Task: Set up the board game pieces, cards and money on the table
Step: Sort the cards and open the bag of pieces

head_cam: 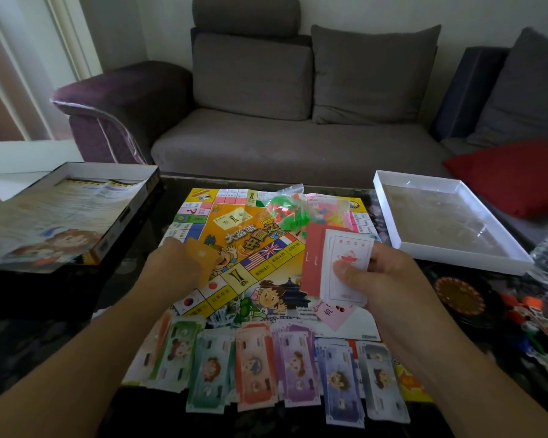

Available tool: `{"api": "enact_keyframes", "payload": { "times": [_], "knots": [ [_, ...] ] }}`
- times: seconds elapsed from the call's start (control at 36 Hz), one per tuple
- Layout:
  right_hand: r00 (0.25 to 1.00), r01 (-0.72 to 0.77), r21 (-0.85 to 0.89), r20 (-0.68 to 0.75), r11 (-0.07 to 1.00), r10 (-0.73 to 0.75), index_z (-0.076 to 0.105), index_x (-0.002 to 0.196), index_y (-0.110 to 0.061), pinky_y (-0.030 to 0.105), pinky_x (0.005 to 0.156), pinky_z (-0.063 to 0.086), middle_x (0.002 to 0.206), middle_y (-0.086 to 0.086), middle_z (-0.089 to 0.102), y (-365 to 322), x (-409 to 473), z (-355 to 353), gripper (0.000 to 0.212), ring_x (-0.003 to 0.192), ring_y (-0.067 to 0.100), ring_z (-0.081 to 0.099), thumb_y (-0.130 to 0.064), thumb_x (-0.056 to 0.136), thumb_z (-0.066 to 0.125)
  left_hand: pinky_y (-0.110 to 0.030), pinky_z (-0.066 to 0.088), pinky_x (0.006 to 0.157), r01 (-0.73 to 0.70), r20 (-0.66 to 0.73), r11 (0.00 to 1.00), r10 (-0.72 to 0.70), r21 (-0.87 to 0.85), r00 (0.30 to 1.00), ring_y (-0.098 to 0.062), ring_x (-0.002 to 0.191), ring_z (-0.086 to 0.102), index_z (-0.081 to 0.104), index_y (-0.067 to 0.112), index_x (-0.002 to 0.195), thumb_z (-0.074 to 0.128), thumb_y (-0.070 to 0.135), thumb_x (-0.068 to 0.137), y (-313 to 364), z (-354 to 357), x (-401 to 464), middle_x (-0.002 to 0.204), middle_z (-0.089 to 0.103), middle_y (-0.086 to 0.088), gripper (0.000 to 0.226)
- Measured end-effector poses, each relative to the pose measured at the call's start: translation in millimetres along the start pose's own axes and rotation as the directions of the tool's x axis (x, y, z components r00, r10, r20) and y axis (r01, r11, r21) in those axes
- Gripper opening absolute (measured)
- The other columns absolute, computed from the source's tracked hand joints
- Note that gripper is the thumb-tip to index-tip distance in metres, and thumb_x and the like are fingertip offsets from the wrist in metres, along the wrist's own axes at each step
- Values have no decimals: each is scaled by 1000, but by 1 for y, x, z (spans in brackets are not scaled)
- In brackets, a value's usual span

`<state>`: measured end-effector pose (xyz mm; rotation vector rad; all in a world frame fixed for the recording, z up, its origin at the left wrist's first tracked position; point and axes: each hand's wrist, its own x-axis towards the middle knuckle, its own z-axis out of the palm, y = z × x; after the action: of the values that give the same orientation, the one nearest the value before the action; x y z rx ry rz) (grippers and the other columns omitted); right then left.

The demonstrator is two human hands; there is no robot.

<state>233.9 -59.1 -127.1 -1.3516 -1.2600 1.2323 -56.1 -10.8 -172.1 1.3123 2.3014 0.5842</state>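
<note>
While blurred, the left hand (174,263) hides an orange card (200,256).

The game board (234,245) is printed card or paper with a slight sheen, lying on a dark, glossy surface (60,289) that throws back faint reflections. Along the board's near edge the money notes (260,358) look like thin matt paper with scalloped borders. At the board's far side a clear plastic bag (285,207), shiny and crinkled, holds bright plastic pieces. The cards (339,263) over the board's right part look like smooth, matt paper stock. Left of the board, the box lid (114,222) is printed cardboard; right of it, the box tray (450,222) is white cardboard with a glossy clear liner. Behind the board, the sofa (282,121) is matt woven cloth.
</note>
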Motion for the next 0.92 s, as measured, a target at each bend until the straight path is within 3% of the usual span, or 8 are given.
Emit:
{"api": "enact_keyframes", "payload": {
  "times": [0.14, 0.28, 0.42, 0.53, 0.61, 0.64, 0.72, 0.92],
  "knots": [
    [1000, -9, -19, -5, 1000, 9, 77, 105, -33, 37, 81, 59, 99, -14, 80, 3, 3, 2, 25, 88, 6, 77, -11, 100, 68, -42, 51, 75, -53, -42, 978, 63, 200, 997, -31, 90, 55, 51, 1, 114, 55, 17, 99, -8, 10, -3, 108, 60, -16, 22],
    [1000, -8, -16, 2, 1000, 8, 76, 106, -34, 34, 78, 58, 98, -15, 80, 5, 5, 3, 25, 87, 5, 77, -11, 100, 67, -51, 47, 103, -84, -95, 915, 132, 395, 987, -39, 124, 51, 49, 1, 132, 53, 26, 99, -5, 8, -11, 134, 53, -23, 42],
    [1000, -1, -12, 24, 1000, 1, 76, 103, -34, 31, 75, 58, 96, -15, 80, 4, 4, 5, 25, 86, 6, 77, -10, 99, 68, -44, 63, 68, -244, 78, 963, 254, -117, 964, -25, 82, 72, 64, 19, 106, 50, 33, 107, 28, -4, -37, 95, 71, -3, 20],
    [999, 6, -28, 35, 1000, -5, 76, 109, -31, 40, 85, 61, 100, -11, 81, 3, 1, 8, 24, 92, 10, 77, -10, 99, 69, -48, 59, 95, -82, 363, 744, 415, -663, 834, -18, 101, 76, 74, 25, 115, 59, 51, 99, 55, -7, -83, 108, 78, 2, 33],
    [997, 27, -25, 76, 999, -25, 77, 113, -27, 45, 90, 61, 102, -5, 81, 2, -4, 11, 25, 95, 15, 78, -8, 99, 68, -52, 56, 100, 103, 454, 634, 421, -766, 785, -22, 107, 76, 72, 45, 111, 72, 58, 88, 62, 5, -107, 113, 79, 4, 26],
    [994, 42, -29, 98, 999, -39, 76, 114, -28, 44, 90, 61, 104, -5, 81, 1, -6, 12, 26, 96, 15, 77, -8, 99, 68, -52, 58, 98, 121, 449, 596, 440, -794, 778, -23, 105, 76, 73, 43, 110, 68, 46, 96, 66, 9, -114, 111, 80, 3, 15],
    [988, 99, -60, 122, 993, -91, 74, 112, -37, 32, 85, 61, 104, -15, 79, 0, -12, 15, 28, 96, 6, 75, -13, 101, 67, -50, 62, 90, 112, 406, 524, 488, -844, 773, -24, 103, 77, 72, 31, 120, 50, 19, 109, 73, 17, -127, 113, 79, 1, 27],
    [986, 166, -181, 35, 969, -162, 69, 111, -44, 11, 68, 55, 103, -22, 74, -1, -13, 8, 21, 93, -13, 66, -26, 99, 70, -46, 64, 85, 70, 353, 477, 535, -876, 768, -29, 107, 75, 68, 15, 130, 44, 5, 110, 74, 12, -133, 120, 77, -7, 33]
  ]
}}
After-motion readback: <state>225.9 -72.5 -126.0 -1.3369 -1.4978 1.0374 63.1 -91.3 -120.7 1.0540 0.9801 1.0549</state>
